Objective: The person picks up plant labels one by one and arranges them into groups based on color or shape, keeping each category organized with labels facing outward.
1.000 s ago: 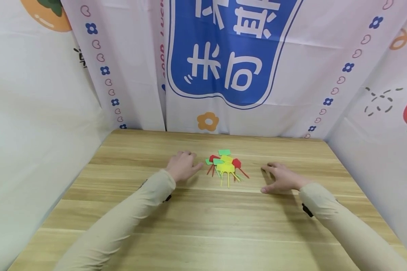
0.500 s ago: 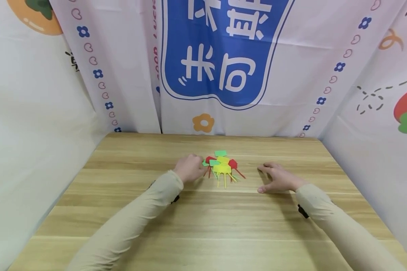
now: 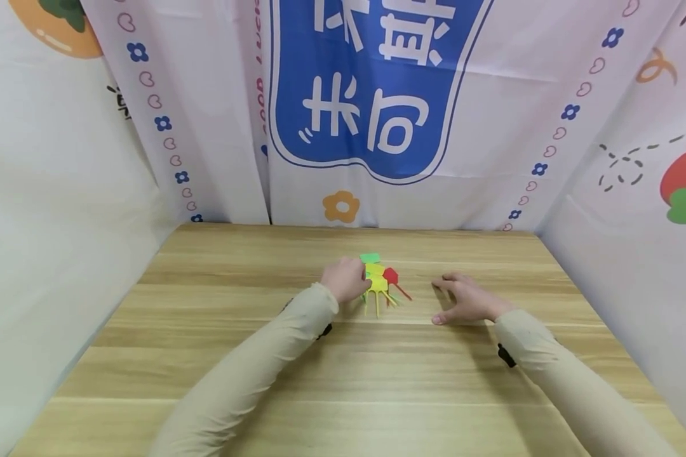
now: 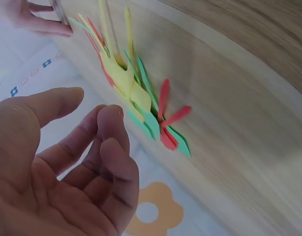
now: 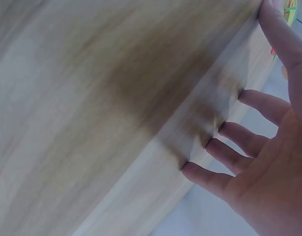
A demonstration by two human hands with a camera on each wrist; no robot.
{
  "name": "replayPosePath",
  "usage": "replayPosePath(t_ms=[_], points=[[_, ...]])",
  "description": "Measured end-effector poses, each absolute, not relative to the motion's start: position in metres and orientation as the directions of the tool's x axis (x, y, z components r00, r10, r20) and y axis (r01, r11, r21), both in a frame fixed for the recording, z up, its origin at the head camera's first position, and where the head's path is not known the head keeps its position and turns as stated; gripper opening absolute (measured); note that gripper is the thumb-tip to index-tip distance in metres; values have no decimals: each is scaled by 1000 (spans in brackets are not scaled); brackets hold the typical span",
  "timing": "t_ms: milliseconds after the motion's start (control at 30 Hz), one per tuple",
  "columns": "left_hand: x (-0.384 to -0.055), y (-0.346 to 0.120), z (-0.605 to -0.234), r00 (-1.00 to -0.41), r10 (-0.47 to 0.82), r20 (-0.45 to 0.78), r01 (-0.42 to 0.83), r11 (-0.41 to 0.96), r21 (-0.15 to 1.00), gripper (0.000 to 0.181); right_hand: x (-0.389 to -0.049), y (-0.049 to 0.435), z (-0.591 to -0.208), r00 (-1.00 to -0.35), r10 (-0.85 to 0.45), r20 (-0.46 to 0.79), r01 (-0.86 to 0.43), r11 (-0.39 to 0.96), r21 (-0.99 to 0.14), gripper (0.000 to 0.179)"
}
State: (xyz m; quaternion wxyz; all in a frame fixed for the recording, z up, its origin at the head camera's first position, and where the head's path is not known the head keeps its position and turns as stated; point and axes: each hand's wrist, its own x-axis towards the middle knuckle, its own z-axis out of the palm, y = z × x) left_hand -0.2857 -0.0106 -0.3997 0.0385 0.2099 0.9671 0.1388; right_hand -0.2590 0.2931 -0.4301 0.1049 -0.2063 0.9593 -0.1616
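Note:
A small pile of flat plastic plant labels with thin stems lies on the wooden table [image 3: 349, 381]. A yellow label [image 3: 378, 284] is on top, a red label [image 3: 391, 275] sticks out to the right, and a green label [image 3: 369, 258] lies behind. My left hand [image 3: 344, 279] hovers over the pile's left side and hides part of it. In the left wrist view its fingers curl loosely with a gap to the thumb, holding nothing; a red label [image 4: 168, 140] lies beyond them. To the right of the pile, my right hand [image 3: 465, 301] is spread, fingertips on the tabletop.
A printed white cloth [image 3: 228, 127] hangs right behind the table's back edge. White cloth walls stand at the left [image 3: 63, 190] and right [image 3: 623, 241] sides, close to the table edges.
My left hand has moved right, from beside the pile to over its left part, covering labels seen before. The right hand stays in place. The head view has shifted slightly.

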Motion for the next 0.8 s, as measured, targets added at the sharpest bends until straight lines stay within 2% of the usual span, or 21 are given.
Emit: replayPosePath(t_ms=[167,500,800], points=[[-288,-1,-401,-927,374,-31,355,901,252,49,-263,292,-432,-896,-424,-131,-362,869,-337,100],[-304,4,-415,-934,336,-119,298,919,257,43,-265,293,-435,-890,-437,-127,-378,866,-328,100],[-302,11,-410,-939,288,-189,241,941,238,20,-261,291,-430,-890,-430,-150,-363,869,-336,98]])
